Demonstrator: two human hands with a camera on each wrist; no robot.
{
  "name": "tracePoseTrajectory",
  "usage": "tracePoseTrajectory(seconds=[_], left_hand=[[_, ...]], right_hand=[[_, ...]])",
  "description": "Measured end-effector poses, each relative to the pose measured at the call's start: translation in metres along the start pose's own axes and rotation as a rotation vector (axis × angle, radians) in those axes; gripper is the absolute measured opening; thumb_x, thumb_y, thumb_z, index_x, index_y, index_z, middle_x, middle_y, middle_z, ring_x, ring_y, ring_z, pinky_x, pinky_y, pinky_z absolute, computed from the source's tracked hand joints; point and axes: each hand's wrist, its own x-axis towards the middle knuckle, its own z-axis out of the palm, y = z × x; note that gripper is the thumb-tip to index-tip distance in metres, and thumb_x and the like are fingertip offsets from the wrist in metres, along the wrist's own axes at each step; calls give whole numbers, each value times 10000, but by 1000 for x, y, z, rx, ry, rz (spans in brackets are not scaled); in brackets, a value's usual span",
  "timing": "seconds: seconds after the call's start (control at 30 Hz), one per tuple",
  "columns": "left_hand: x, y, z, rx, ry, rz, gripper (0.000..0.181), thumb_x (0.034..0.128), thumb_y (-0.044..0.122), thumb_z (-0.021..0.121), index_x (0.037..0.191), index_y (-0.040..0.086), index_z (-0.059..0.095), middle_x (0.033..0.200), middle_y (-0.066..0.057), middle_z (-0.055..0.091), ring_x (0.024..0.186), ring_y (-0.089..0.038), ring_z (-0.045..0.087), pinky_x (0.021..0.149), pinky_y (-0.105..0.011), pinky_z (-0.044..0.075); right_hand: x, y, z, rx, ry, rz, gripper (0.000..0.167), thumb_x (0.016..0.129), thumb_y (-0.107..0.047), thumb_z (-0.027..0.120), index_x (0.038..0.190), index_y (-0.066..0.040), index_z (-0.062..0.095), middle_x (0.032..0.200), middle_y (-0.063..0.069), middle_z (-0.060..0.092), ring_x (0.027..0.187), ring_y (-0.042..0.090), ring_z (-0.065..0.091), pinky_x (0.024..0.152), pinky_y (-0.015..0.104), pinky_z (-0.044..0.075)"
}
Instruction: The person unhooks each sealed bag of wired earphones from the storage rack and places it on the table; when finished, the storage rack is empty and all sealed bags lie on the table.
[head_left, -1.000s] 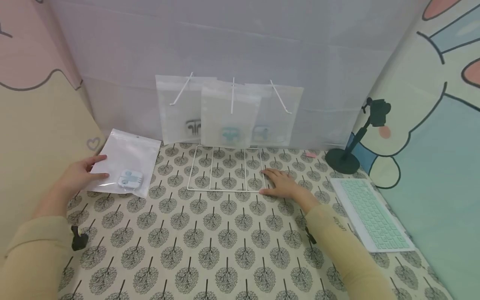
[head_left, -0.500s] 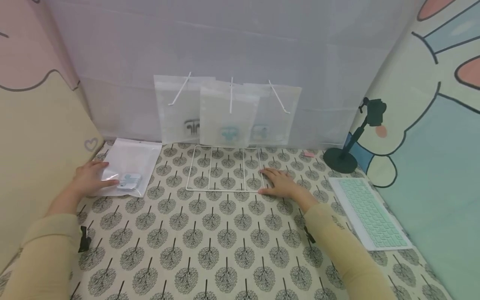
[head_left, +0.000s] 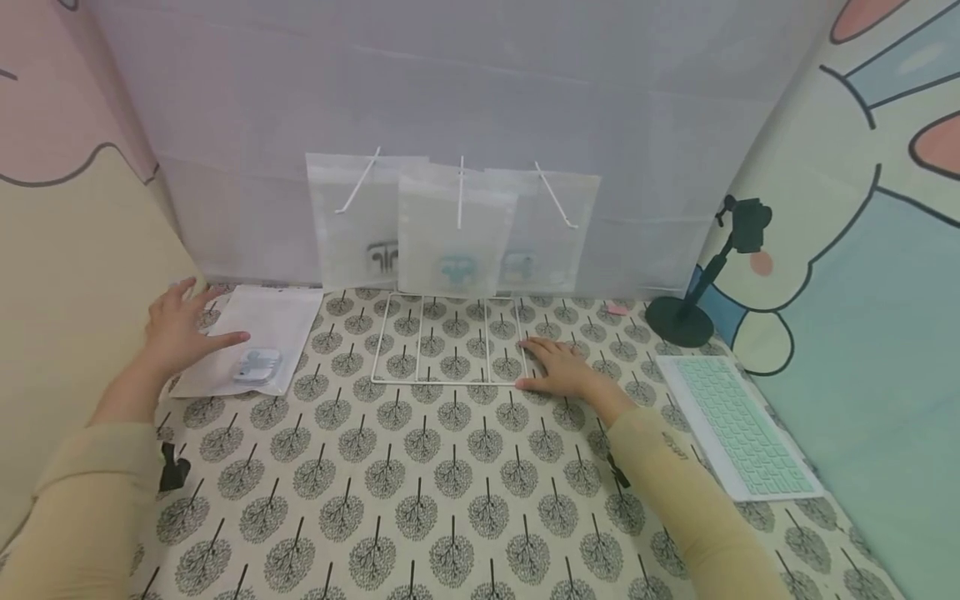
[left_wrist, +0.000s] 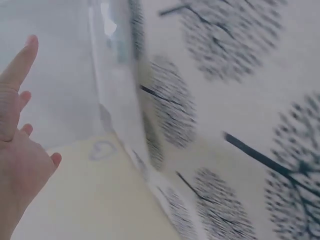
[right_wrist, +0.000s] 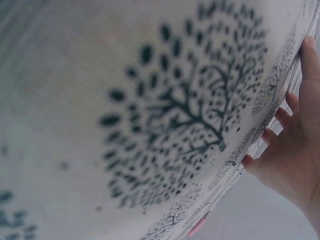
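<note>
A white plastic zip bag (head_left: 277, 317) lies flat on the back left of the patterned tablecloth. Inside it, near its front edge, shows a set of earphones (head_left: 257, 365) in a clear case. My left hand (head_left: 176, 333) hovers over the bag's left side, fingers spread and holding nothing; in the left wrist view the hand (left_wrist: 22, 145) is off the cloth. At the middle back lies a white wire frame (head_left: 467, 383). My right hand (head_left: 558, 368) rests on the cloth at the frame's right end, fingers extended; the right wrist view shows this hand (right_wrist: 292, 145) too.
Several frosted bags (head_left: 453, 221) with earphones hang from white hooks (head_left: 461, 196) at the back. To the right stand a black stand (head_left: 682, 321) and a white keyboard (head_left: 738, 425) with green keys. A small pink piece (head_left: 617, 309) lies near the back wall.
The bag has come down from a tilt to lie flat on the table. My left hand has let go and lifted, its fingers spreading. The right hand has stayed in place.
</note>
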Motion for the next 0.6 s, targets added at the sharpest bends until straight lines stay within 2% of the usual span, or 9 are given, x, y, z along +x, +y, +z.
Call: tracePoseTrajectory(seconds=[0.17,0.3,0.47,0.6], left_hand=[[14,32,-8,-62,61,53,894,770,366,765,1454,31,297,1549,-242,41,1366,-538,-4,1002,-755,28],[26,58,-9,-109,105,95,899,766,333,773,1466,48,287,1540,-238,121,1374,-515,48,1051,-703,37],[42,86,-5,-165,148,97,883,779,313,763,1473,61,277,1528,-229,182,1383,-475,95,1105,-627,42],[53,100,1,-226,187,74,887,785,301,761,1483,81,260,1515,-213,241,1389,-433,145,1131,-575,58]], right_hand=[[0,-1,0,-4,1,1,867,840,-638,543,1508,-187,222,1559,124,188,1383,435,214,1080,668,147],[-1,0,0,-1,2,4,869,839,-642,542,1508,-190,221,1560,120,186,1383,435,213,1078,670,143],[0,2,1,-2,2,11,862,839,-638,545,1508,-200,223,1561,113,185,1383,432,214,1078,671,142],[0,1,1,-1,3,5,860,840,-635,547,1507,-197,226,1560,115,188,1380,437,217,1076,674,144]])
